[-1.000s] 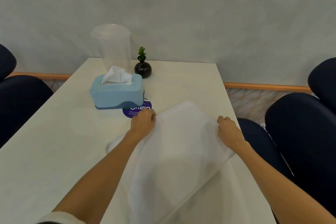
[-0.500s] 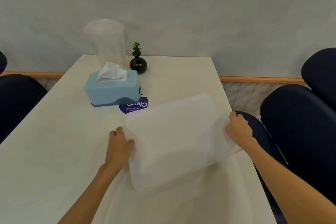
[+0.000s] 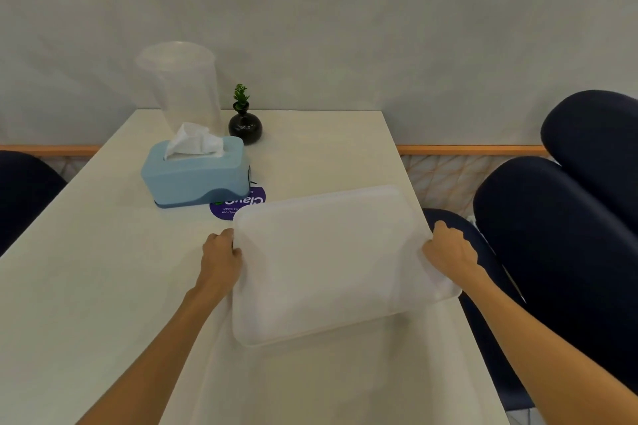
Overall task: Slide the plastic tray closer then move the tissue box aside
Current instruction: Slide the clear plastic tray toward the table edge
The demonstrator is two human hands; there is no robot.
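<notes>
A translucent white plastic tray (image 3: 331,262) lies on the white table (image 3: 86,286), turned slightly and overhanging the table's right edge. My left hand (image 3: 221,257) grips the tray's left edge. My right hand (image 3: 448,248) grips its right edge. A light blue tissue box (image 3: 198,174) with a white tissue sticking out stands beyond the tray to the left, apart from both hands.
A purple round sticker (image 3: 238,207) shows between box and tray. A clear plastic jug (image 3: 179,86) and a small black vase with a green plant (image 3: 245,124) stand at the table's far end by the wall. Dark blue chairs (image 3: 552,235) flank the table on both sides.
The tray went from tilted up to lying flat and shifted right. My left hand moved from its far corner to the left edge; my right hand stayed on the right edge.
</notes>
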